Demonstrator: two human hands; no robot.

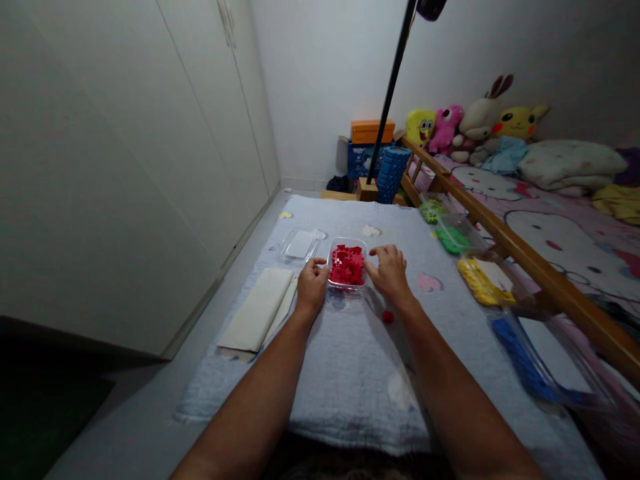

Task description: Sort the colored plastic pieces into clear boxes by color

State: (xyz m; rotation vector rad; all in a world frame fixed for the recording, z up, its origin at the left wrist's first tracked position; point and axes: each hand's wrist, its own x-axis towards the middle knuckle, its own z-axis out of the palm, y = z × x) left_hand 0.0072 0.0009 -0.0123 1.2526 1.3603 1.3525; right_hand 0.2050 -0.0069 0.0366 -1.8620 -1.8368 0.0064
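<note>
A clear plastic container [349,289] with red interlocking pieces [347,265] in it is in the middle of the cloth-covered table. My left hand [313,283] grips its left side, fingers curled in at the rim. On the opposite side, my right hand [390,270] has its thumb at the rim and its index finger bent towards it. A single red piece [389,317] lies on the cloth beside my right forearm. Left of the container is a clear lid [300,245] with a white label. Folded cream sheets [257,310] lie nearer me on the left.
Along the right edge stand clear containers with light green [433,211], green [453,240], yellow [483,280] and blue pieces [525,360]. A wooden bed rail [520,263] runs beside them. A black pole [393,93] rises behind the table, near a blue foam roller [393,175].
</note>
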